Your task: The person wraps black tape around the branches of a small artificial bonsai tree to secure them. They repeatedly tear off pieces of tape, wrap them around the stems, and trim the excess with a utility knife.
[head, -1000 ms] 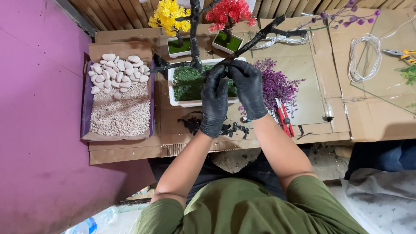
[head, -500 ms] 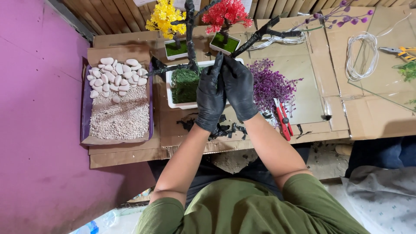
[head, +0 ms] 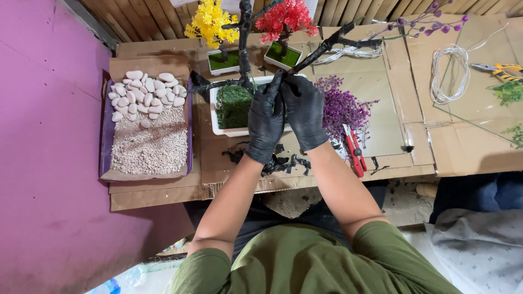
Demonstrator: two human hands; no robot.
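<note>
Both my hands wear black gloves and meet over a white rectangular pot [head: 226, 130] filled with green moss [head: 233, 104]. A black artificial tree trunk [head: 244, 38] rises from the pot, with a black branch [head: 332, 41] angling up to the right. My left hand [head: 265, 122] and my right hand [head: 303, 111] pinch the base of that branch together, fingers closed around it. Black tape scraps [head: 280, 162] lie on the cardboard just below my wrists.
A purple tray [head: 147, 136] of white pebbles and gravel lies left. Small yellow [head: 210, 24] and red [head: 286, 19] artificial trees stand behind. Purple flower sprigs [head: 340, 109], red cutters [head: 355, 149], a white wire coil [head: 449, 73] and yellow pliers [head: 504, 69] lie right.
My hands have stayed on the branch base, shifting slightly upward along it. The view has drifted a little; nothing else on the table moved.
</note>
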